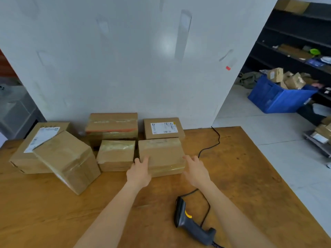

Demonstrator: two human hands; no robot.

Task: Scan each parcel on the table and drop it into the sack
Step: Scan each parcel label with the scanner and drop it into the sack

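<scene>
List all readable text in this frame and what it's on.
No text reads clearly.
Shipping label on back-right parcel: print and barcodes, too small.
Long label on far-left parcel: blurred.
Red-printed tape on back-middle parcel: blurred.
Red sticker on wall: no readable text.

Bright and evenly lit from above, with a pale round glare on the white wall (168, 43) and only faint, soft shadows beside the boxes (114, 154) on the table (250, 176). A little soft everywhere, more blurred at the shelves (295, 33) far right. Strongly bent toward the edges by the wide lens, straight lines leaning outward.
</scene>
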